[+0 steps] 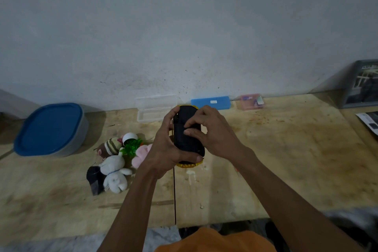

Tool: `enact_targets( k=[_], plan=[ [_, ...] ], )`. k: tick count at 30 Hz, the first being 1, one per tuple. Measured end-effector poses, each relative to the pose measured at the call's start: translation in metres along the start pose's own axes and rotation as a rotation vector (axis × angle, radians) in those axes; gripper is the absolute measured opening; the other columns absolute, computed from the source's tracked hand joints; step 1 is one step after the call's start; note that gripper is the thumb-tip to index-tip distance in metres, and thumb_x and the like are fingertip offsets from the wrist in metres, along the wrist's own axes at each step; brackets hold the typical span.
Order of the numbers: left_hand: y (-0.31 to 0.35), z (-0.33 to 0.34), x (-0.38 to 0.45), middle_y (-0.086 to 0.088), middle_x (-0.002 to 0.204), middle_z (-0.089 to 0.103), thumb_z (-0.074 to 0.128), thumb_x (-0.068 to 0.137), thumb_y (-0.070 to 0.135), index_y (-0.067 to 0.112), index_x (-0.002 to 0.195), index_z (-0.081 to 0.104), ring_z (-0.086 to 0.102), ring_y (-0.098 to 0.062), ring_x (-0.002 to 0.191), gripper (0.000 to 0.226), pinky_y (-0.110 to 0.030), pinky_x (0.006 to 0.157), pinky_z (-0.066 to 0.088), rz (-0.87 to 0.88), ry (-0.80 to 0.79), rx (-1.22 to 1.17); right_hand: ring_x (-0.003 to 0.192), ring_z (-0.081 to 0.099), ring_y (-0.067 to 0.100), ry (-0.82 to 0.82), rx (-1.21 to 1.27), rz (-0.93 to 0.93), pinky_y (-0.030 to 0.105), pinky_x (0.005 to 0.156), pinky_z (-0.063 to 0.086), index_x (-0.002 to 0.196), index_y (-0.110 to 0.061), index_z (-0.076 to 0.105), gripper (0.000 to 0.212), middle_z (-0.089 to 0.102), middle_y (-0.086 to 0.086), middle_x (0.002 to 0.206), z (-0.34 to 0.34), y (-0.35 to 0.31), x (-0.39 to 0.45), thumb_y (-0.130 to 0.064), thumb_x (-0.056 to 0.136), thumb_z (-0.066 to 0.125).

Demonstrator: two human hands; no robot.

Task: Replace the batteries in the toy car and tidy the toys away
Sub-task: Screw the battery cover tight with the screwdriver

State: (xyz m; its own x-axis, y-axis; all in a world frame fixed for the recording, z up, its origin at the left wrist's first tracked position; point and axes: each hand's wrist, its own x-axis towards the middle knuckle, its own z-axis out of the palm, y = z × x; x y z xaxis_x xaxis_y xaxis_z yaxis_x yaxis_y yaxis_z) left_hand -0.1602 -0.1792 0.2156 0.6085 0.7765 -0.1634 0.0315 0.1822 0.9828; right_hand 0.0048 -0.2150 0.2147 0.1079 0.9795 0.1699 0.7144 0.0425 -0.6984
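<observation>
Yellow plastic toy car [189, 138], flipped belly-up, black underside facing the camera, held just above the pale wooden table [286, 149].

Left hand [163, 149] wraps the car's left flank, thumb across the near end, fingers curled over the far end: closed firmly on the car body. Right hand [208, 133] lies over the right side, fingertips [187, 132] pressed together on the middle of the underside, probably at the battery cover; no cover or latch can be made out.

Handling judgement: rigid, light moulded shell, smooth and somewhat slippery. Best held by the long sides, clear of the wheels. The small cover tab is likely the fragile part.

Heap of small plush toys [116, 161] lies left of the car; blue-lidded grey tub [51, 129] stands farther left, closed.
</observation>
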Motion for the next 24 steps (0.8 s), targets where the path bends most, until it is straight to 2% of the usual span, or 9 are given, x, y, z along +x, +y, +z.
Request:
enact_targets(
  k=[5, 8, 12, 14, 16, 19, 21, 22, 24],
  plan=[
    [0.0, -0.002, -0.001, 0.028, 0.118, 0.062, 0.086, 0.049, -0.024, 0.035, 0.146, 0.038, 0.067, -0.015, 0.112, 0.123, -0.044, 0.083, 0.06, 0.008, -0.007, 0.009, 0.099, 0.05, 0.018, 0.036, -0.058, -0.031, 0.03, 0.081, 0.044, 0.116, -0.022, 0.072, 0.028, 0.058, -0.003, 0.109, 0.006, 0.0, -0.004, -0.034, 0.091, 0.069],
    [-0.002, -0.002, -0.003, 0.019, 0.124, 0.062, 0.088, 0.048, -0.023, 0.037, 0.145, 0.04, 0.066, -0.02, 0.113, 0.123, -0.047, 0.083, 0.06, 0.012, -0.003, 0.006, 0.093, 0.046, 0.017, 0.075, -0.076, -0.093, 0.03, 0.077, 0.043, 0.115, -0.018, 0.074, 0.028, 0.059, 0.0, 0.105, 0.007, 0.001, -0.009, -0.032, 0.091, 0.068],
    [-0.002, 0.003, -0.008, 0.008, 0.131, 0.057, 0.086, 0.049, -0.023, 0.033, 0.146, 0.039, 0.067, -0.01, 0.108, 0.121, -0.037, 0.079, 0.061, 0.035, 0.02, 0.036, 0.091, 0.036, 0.01, 0.051, -0.168, -0.125, 0.028, 0.07, 0.039, 0.114, -0.02, 0.074, 0.027, 0.057, -0.002, 0.105, 0.008, 0.003, -0.014, -0.034, 0.093, 0.065],
    [-0.003, 0.004, -0.008, 0.007, 0.133, 0.055, 0.086, 0.052, -0.023, 0.032, 0.146, 0.039, 0.068, -0.009, 0.108, 0.119, -0.034, 0.077, 0.061, 0.041, 0.011, 0.021, 0.092, 0.04, 0.012, 0.064, -0.136, -0.117, 0.028, 0.071, 0.042, 0.114, -0.021, 0.074, 0.026, 0.058, -0.003, 0.104, 0.008, 0.006, -0.015, -0.033, 0.093, 0.065],
    [-0.002, 0.004, -0.006, 0.006, 0.133, 0.055, 0.087, 0.06, -0.012, 0.036, 0.146, 0.039, 0.067, -0.014, 0.11, 0.109, -0.036, 0.079, 0.061, 0.036, 0.015, -0.001, 0.093, 0.048, 0.011, 0.155, -0.016, -0.098, 0.028, 0.077, 0.044, 0.111, -0.02, 0.075, 0.021, 0.064, -0.004, 0.103, 0.008, 0.009, -0.015, -0.027, 0.092, 0.068],
    [-0.003, 0.007, -0.002, 0.0, 0.133, 0.055, 0.077, 0.083, 0.015, 0.041, 0.143, 0.042, 0.061, -0.023, 0.119, 0.074, -0.04, 0.086, 0.06, 0.071, 0.095, 0.025, 0.092, 0.05, -0.007, 0.301, 0.153, 0.014, 0.019, 0.08, 0.043, 0.107, -0.021, 0.075, 0.023, 0.066, -0.011, 0.099, 0.006, 0.007, -0.017, -0.017, 0.084, 0.077],
    [-0.006, 0.009, 0.001, -0.004, 0.13, 0.057, 0.063, 0.095, 0.015, 0.038, 0.142, 0.045, 0.063, -0.027, 0.116, 0.055, -0.045, 0.086, 0.061, 0.078, 0.154, -0.003, 0.087, 0.051, -0.003, 0.343, 0.252, 0.156, 0.009, 0.073, 0.04, 0.108, -0.026, 0.071, 0.032, 0.059, -0.009, 0.1, 0.006, 0.001, -0.018, -0.019, 0.079, 0.083],
    [-0.008, 0.01, 0.001, -0.005, 0.13, 0.057, 0.06, 0.098, 0.013, 0.037, 0.142, 0.046, 0.066, -0.028, 0.113, 0.052, -0.048, 0.085, 0.06, 0.076, 0.173, -0.014, 0.085, 0.052, 0.001, 0.356, 0.322, 0.239, 0.009, 0.071, 0.042, 0.109, -0.028, 0.067, 0.038, 0.057, -0.008, 0.101, 0.007, 0.0, -0.019, -0.021, 0.076, 0.085],
    [-0.013, 0.01, 0.001, -0.004, 0.13, 0.058, 0.057, 0.099, 0.011, 0.037, 0.142, 0.046, 0.067, -0.027, 0.11, 0.051, -0.051, 0.083, 0.06, 0.073, 0.184, -0.012, 0.082, 0.054, 0.009, 0.353, 0.475, 0.379, 0.018, 0.071, 0.05, 0.109, -0.029, 0.061, 0.046, 0.058, -0.006, 0.103, 0.007, -0.001, -0.019, -0.025, 0.072, 0.088]
  ],
)
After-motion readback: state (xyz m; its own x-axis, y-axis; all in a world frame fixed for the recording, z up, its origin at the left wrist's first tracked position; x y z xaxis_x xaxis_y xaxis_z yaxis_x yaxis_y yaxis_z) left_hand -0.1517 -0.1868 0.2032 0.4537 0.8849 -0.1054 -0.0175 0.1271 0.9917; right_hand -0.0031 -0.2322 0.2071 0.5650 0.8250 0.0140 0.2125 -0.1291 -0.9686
